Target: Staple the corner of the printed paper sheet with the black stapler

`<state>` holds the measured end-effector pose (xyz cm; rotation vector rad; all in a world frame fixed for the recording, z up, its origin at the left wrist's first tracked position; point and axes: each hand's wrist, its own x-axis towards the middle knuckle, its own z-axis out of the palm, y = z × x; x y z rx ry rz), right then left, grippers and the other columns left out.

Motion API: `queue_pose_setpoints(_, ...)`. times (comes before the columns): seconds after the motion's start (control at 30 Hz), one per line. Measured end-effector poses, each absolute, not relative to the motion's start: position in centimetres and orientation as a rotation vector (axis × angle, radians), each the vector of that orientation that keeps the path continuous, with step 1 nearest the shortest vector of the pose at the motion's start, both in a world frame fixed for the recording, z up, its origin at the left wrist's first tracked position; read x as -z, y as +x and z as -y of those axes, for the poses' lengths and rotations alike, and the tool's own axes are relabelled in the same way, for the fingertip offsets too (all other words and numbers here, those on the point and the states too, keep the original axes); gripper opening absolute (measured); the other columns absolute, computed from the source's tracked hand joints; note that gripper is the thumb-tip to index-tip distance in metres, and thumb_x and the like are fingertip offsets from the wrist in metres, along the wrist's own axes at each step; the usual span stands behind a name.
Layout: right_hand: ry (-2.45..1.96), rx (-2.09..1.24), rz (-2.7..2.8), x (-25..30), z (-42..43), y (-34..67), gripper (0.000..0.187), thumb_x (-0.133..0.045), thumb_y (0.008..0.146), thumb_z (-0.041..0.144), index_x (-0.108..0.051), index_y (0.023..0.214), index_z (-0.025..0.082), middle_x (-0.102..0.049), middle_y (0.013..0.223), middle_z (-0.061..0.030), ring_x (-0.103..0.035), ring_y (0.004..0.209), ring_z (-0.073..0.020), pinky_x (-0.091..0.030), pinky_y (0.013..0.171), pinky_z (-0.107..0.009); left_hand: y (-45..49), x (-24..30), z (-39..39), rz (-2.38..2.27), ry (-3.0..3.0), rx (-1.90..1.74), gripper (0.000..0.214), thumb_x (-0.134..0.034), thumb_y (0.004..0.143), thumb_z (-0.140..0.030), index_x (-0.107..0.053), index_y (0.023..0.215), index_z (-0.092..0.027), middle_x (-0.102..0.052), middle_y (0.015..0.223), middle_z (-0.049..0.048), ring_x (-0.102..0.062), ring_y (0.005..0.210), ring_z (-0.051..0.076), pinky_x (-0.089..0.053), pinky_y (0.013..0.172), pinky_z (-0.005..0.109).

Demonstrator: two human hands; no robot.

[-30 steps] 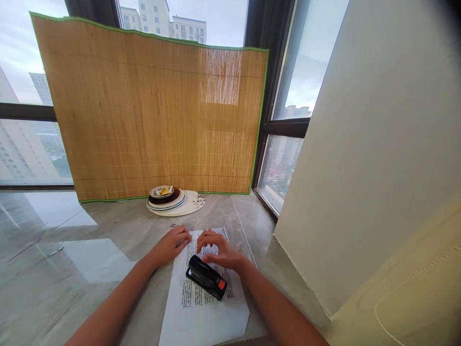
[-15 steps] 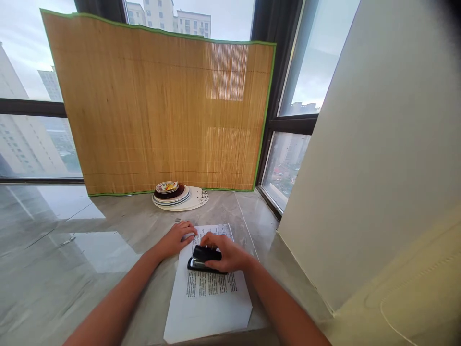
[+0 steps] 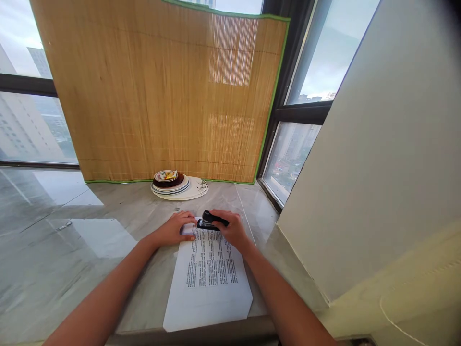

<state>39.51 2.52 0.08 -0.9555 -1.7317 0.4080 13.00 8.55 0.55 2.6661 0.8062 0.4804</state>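
In my right hand (image 3: 232, 228) is a black stapler (image 3: 212, 221), its jaws parted and its front pointing left. It is over the far end of a printed sheet of paper (image 3: 205, 305), which lies lengthwise on the grey marble-look surface. Whether the paper is between the jaws I cannot tell. My left hand (image 3: 175, 229) rests at the sheet's far left corner, thumb and fingers apart, the fingertips close to the stapler's front. The two hands cover parts of the sheet's far end.
Behind the sheet, a stack of plates (image 3: 171, 185) sits on an oval white board (image 3: 196, 190). A bamboo mat (image 3: 144, 96) with green edging stands against the windows. To the right rises a pale wall (image 3: 378, 144). The surface's front edge (image 3: 144, 331) runs just below the sheet.
My right hand has carried the stapler from the middle of the sheet to its far end. My left hand stays at the corner, its thumb spread wider. The view has tipped downward.
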Motion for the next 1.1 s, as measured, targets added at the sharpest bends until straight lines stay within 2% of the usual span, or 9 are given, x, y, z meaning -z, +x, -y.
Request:
queue_pose_setpoints(0.17, -0.951, -0.502, 1.874, 0.4, -3.2, 38.9, 0.033, -0.070, 0.086, 0.015, -0.078, 0.115, 0.027, -0.079, 0.115, -0.0033, -0.074, 0.110, -0.0251, -0.051, 0.105, -0.044, 12.9, -0.4, -8.5, -0.812, 2.662, -0.468, 0.051, -0.071, 0.086, -0.060, -0.067, 0.122, -0.025, -0.062, 0.128, 0.0100, -0.055, 0.122, 0.030, -0.038, 0.102, 0.041)
queue_pose_setpoints(0.3, -0.924, -0.469, 1.838, -0.4, -3.2, 39.2, 0.027, -0.071, 0.088, 0.023, -0.079, 0.113, 0.027, -0.079, 0.111, -0.0040, -0.072, 0.106, -0.0231, -0.052, 0.101, -0.039, 13.0, -0.6, -8.4, -0.784, 2.656, -0.508, 0.050, -0.072, 0.086, -0.060, -0.068, 0.121, -0.025, -0.063, 0.127, 0.0095, -0.056, 0.120, 0.030, -0.039, 0.102, 0.040)
queue_pose_setpoints(0.37, -0.990, -0.365, 1.660, -0.7, -3.2, 39.9, 0.017, -0.065, 0.093, 0.029, -0.082, 0.096, 0.025, -0.078, 0.097, -0.0040, -0.071, 0.094, -0.0201, -0.053, 0.091, -0.033, 13.0, -0.6, -8.4, -0.781, 2.656, -0.502, 0.049, -0.071, 0.087, -0.060, -0.068, 0.121, -0.025, -0.063, 0.126, 0.0087, -0.056, 0.120, 0.029, -0.039, 0.101, 0.039)
queue_pose_setpoints(0.47, -1.139, -0.271, 1.464, -0.8, -3.0, 41.1, 0.040, -0.055, 0.095, 0.026, -0.074, 0.060, 0.021, -0.064, 0.065, -0.0001, -0.059, 0.060, -0.0122, -0.046, 0.067, -0.026, 12.9, -0.4, -8.6, -0.786, 2.654, -0.478, 0.050, -0.071, 0.086, -0.060, -0.067, 0.122, -0.025, -0.062, 0.128, 0.0088, -0.055, 0.122, 0.029, -0.038, 0.102, 0.039)
queue_pose_setpoints(0.53, -1.173, -0.274, 1.482, -0.5, -2.9, 41.8, 0.042, -0.054, 0.090, 0.022, -0.068, 0.051, 0.019, -0.057, 0.058, 0.0018, -0.052, 0.052, -0.0097, -0.040, 0.060, -0.025, 12.8, -0.2, -8.8, -0.781, 2.656, -0.473, 0.054, -0.074, 0.084, -0.062, -0.067, 0.123, -0.025, -0.061, 0.130, 0.0095, -0.054, 0.124, 0.030, -0.038, 0.104, 0.040)
queue_pose_setpoints(0.7, -1.190, -0.290, 1.531, 0.2, -2.8, 42.2, 0.039, -0.051, 0.085, 0.019, -0.063, 0.048, 0.018, -0.057, 0.059, 0.0019, -0.051, 0.052, -0.0088, -0.037, 0.058, -0.025, 12.8, -0.1, -8.8, -0.781, 2.657, -0.480, 0.059, -0.076, 0.079, -0.065, -0.066, 0.121, -0.025, -0.060, 0.130, 0.0097, -0.054, 0.123, 0.030, -0.037, 0.103, 0.040)
queue_pose_setpoints(0.9, -1.194, -0.287, 1.575, 0.8, -3.2, 41.9, 0.037, -0.052, 0.081, 0.017, -0.048, 0.044, 0.018, -0.045, 0.055, 0.0036, -0.041, 0.050, -0.0085, -0.029, 0.053, -0.026, 12.9, 0.0, -8.8, -0.803, 2.634, -0.497, 0.060, -0.078, 0.076, -0.067, -0.067, 0.116, -0.024, -0.061, 0.127, 0.0082, -0.056, 0.122, 0.030, -0.039, 0.101, 0.038)
queue_pose_setpoints(1.0, -1.199, -0.284, 1.585, 1.0, -3.3, 41.9, 0.038, -0.053, 0.081, 0.017, -0.043, 0.045, 0.019, -0.040, 0.055, 0.0043, -0.037, 0.049, -0.0088, -0.028, 0.053, -0.027, 12.8, 0.2, -8.9, -0.800, 2.603, -0.526, 0.061, -0.081, 0.073, -0.065, -0.067, 0.116, -0.023, -0.062, 0.126, 0.0086, -0.057, 0.120, 0.030, -0.039, 0.101, 0.038)
queue_pose_setpoints(1.1, -1.206, -0.275, 1.571, 0.7, -3.1, 41.9, 0.042, -0.054, 0.087, 0.021, -0.045, 0.046, 0.020, -0.041, 0.054, 0.0041, -0.038, 0.050, -0.0100, -0.030, 0.055, -0.028, 12.8, 0.1, -8.8, -0.805, 2.573, -0.557, 0.061, -0.083, 0.071, -0.064, -0.068, 0.116, -0.023, -0.063, 0.126, 0.0089, -0.058, 0.120, 0.031, -0.039, 0.101, 0.039)
